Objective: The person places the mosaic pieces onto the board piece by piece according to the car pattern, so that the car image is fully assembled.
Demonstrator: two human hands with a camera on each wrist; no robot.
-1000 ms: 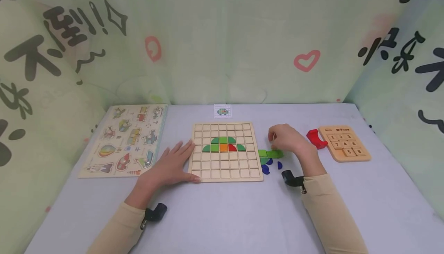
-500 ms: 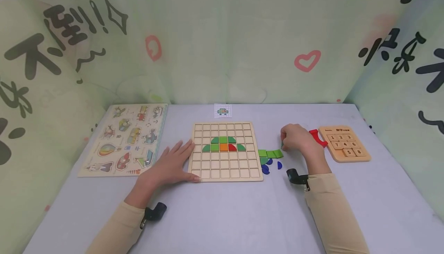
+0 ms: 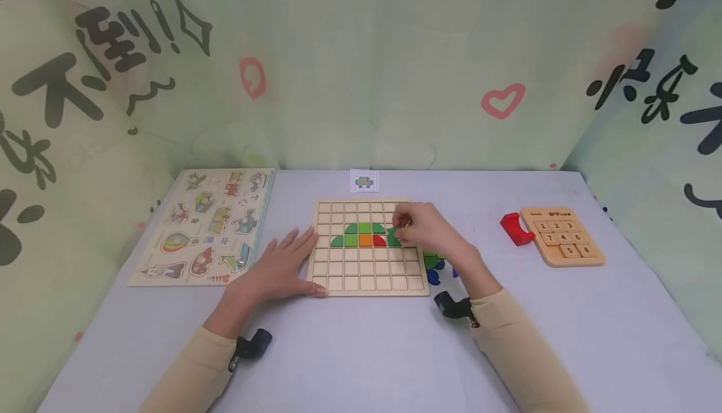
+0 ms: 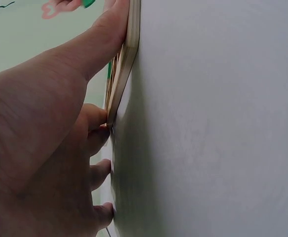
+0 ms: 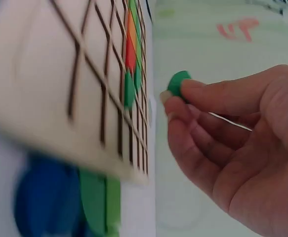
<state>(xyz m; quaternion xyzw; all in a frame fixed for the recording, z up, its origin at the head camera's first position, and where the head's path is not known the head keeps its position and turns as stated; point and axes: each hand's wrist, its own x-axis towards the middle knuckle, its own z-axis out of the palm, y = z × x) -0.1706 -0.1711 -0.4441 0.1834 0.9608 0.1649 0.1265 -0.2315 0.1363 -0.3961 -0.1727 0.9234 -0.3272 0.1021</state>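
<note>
From the head view, the left hand (image 3: 282,267) lies flat with straight fingers against the grid board (image 3: 366,275) on the surface (image 3: 361,350), steadying it, while the right hand (image 3: 429,232) hovers over the board's right side. The left wrist view shows those fingers (image 4: 97,118) pressed to the board's edge. In the right wrist view, the right fingers (image 5: 193,103) pinch a green piece (image 5: 177,83) just off the grid, poised beside the green tiles.

I wear long, pale beige fabric sleeves that reach down to both my wrists. A small black camera with a short round barrel is strapped at my left wrist (image 3: 252,344), and a matching one sits at my right wrist (image 3: 454,308). My hands are bare.
</note>
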